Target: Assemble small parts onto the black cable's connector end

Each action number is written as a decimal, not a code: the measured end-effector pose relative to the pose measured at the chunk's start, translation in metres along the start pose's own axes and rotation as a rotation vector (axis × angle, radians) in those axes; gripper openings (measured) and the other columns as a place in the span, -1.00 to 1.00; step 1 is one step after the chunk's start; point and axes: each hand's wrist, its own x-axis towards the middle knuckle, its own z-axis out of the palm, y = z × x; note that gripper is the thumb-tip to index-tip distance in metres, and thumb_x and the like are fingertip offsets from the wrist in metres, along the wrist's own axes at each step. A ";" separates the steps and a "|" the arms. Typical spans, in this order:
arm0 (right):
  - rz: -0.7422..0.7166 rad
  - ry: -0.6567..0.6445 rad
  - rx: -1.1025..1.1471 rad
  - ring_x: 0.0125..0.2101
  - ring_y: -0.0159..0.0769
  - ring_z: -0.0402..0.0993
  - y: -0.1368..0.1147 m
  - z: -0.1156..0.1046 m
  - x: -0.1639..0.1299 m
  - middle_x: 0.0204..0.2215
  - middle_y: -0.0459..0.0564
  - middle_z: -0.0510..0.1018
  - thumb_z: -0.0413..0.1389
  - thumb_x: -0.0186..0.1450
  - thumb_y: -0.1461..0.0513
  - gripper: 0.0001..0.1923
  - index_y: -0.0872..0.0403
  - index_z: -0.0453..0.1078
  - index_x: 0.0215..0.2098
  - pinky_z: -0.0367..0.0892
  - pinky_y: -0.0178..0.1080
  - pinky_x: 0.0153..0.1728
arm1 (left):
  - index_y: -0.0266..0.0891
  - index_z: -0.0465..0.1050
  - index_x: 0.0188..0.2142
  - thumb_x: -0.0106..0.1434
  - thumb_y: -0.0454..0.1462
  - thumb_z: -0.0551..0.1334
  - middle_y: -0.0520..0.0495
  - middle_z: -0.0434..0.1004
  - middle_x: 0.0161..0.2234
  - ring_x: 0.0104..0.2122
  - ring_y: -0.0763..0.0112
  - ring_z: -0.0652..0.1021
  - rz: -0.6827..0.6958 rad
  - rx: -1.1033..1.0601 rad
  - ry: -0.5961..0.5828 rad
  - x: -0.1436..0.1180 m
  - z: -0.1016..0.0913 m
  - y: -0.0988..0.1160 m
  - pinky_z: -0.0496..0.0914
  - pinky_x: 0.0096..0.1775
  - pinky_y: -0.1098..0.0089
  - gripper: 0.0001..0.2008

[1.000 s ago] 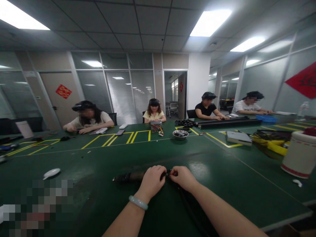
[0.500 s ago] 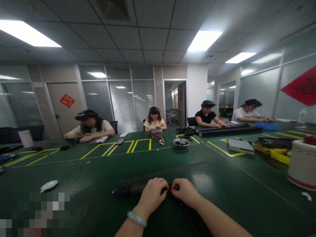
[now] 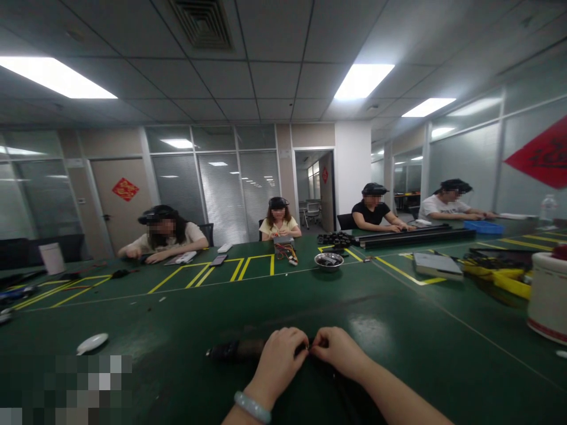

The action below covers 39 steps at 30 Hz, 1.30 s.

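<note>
Side by side at the front of the green table, my left hand (image 3: pixel 283 359) and my right hand (image 3: pixel 340 353) have their fingertips almost touching. Both are closed in a pinch on something small between them, too small and dark to make out. A dark, cylindrical tool with a narrow tip (image 3: pixel 234 350), resembling an electric screwdriver, lies on the table just left of my left hand, which hides its right end. Under my right wrist, a long dark thing (image 3: pixel 340 392) shows faintly against the table. A pale bangle (image 3: pixel 252 407) circles my left wrist.
A white spoon-like piece (image 3: pixel 93 343) lies at left. Farther off stand a metal bowl (image 3: pixel 329 261) of dark parts, a grey box with wires (image 3: pixel 283 241), black rails (image 3: pixel 403 237) and a white container (image 3: pixel 548 295). Several people sit across the green table (image 3: pixel 186 319).
The view has tilted up a little, so the scene sits lower in the picture. My hands keep their pinch close together, with only slight finger movement.
</note>
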 end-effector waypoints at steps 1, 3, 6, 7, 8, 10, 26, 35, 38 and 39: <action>-0.002 0.000 0.005 -0.46 -0.35 0.49 0.001 0.000 0.000 -0.47 -0.08 0.61 0.17 0.15 0.23 -0.88 0.08 0.54 -0.38 0.21 -0.40 -0.48 | -0.08 0.42 -0.24 0.26 -0.29 0.17 0.08 0.48 -0.18 -0.16 0.36 0.44 0.003 -0.003 0.005 0.000 0.000 0.000 0.25 -0.09 0.35 -0.90; -0.006 -0.002 0.015 -0.46 -0.36 0.49 0.003 0.001 0.001 -0.47 -0.08 0.61 0.17 0.15 0.22 -0.87 0.08 0.54 -0.38 0.21 -0.40 -0.48 | -0.08 0.41 -0.24 0.25 -0.29 0.18 0.08 0.48 -0.18 -0.16 0.36 0.44 0.007 0.002 0.011 -0.001 0.001 0.000 0.25 -0.10 0.35 -0.91; -0.008 -0.006 0.032 -0.47 -0.36 0.49 0.005 0.002 0.001 -0.47 -0.09 0.61 0.18 0.14 0.21 -0.87 0.07 0.55 -0.39 0.22 -0.40 -0.48 | -0.09 0.41 -0.25 0.25 -0.30 0.19 0.08 0.48 -0.17 -0.16 0.35 0.44 0.017 0.013 0.017 -0.002 0.001 0.000 0.25 -0.09 0.34 -0.92; -0.009 -0.008 0.038 -0.46 -0.36 0.49 0.006 0.002 0.002 -0.47 -0.09 0.62 0.18 0.14 0.21 -0.87 0.07 0.56 -0.39 0.22 -0.39 -0.47 | -0.09 0.41 -0.25 0.26 -0.30 0.18 0.08 0.48 -0.17 -0.16 0.35 0.44 0.022 0.017 0.020 -0.002 0.002 0.000 0.25 -0.08 0.34 -0.92; -0.012 -0.008 0.045 -0.45 -0.35 0.49 0.006 0.003 0.002 -0.47 -0.09 0.62 0.19 0.14 0.20 -0.87 0.07 0.56 -0.40 0.22 -0.39 -0.46 | -0.09 0.41 -0.25 0.26 -0.31 0.18 0.08 0.47 -0.17 -0.16 0.36 0.44 0.029 0.021 0.022 -0.001 0.002 0.000 0.25 -0.08 0.34 -0.92; -0.014 -0.008 0.056 -0.43 -0.34 0.50 0.008 0.003 0.003 -0.46 -0.09 0.62 0.20 0.13 0.20 -0.86 0.08 0.56 -0.40 0.23 -0.39 -0.44 | -0.10 0.41 -0.25 0.26 -0.32 0.17 0.08 0.47 -0.18 -0.16 0.37 0.44 0.047 0.026 0.029 -0.001 0.003 0.001 0.24 -0.09 0.35 -0.91; 0.011 -0.004 -0.011 -0.44 -0.32 0.50 0.003 -0.002 -0.001 -0.47 -0.07 0.62 0.20 0.12 0.15 -0.84 0.06 0.57 -0.41 0.20 -0.38 -0.48 | -0.14 0.43 -0.30 0.22 -0.37 0.14 0.04 0.47 -0.26 -0.23 0.36 0.42 0.037 -0.008 0.065 0.001 0.007 0.004 0.21 -0.17 0.36 -0.87; 0.015 -0.009 0.006 -0.46 -0.34 0.51 0.006 -0.001 0.000 -0.49 -0.08 0.62 0.17 0.13 0.20 -0.87 0.07 0.55 -0.42 0.20 -0.40 -0.50 | -0.11 0.41 -0.28 0.22 -0.35 0.16 0.09 0.46 -0.25 -0.21 0.38 0.41 0.036 -0.016 0.074 -0.001 0.006 0.004 0.20 -0.17 0.37 -0.88; 0.006 -0.007 0.007 -0.47 -0.34 0.51 0.007 -0.001 0.001 -0.49 -0.08 0.62 0.16 0.14 0.22 -0.87 0.07 0.55 -0.43 0.19 -0.40 -0.50 | -0.11 0.40 -0.28 0.22 -0.35 0.16 0.09 0.46 -0.25 -0.22 0.38 0.41 0.026 -0.035 0.076 -0.001 0.005 0.004 0.20 -0.18 0.37 -0.89; 0.003 -0.005 0.008 -0.47 -0.35 0.51 0.008 0.000 0.001 -0.50 -0.08 0.61 0.16 0.14 0.21 -0.87 0.06 0.55 -0.44 0.19 -0.41 -0.50 | -0.11 0.40 -0.27 0.22 -0.34 0.16 0.09 0.46 -0.25 -0.23 0.39 0.41 0.019 -0.040 0.075 -0.001 0.005 0.004 0.20 -0.18 0.37 -0.89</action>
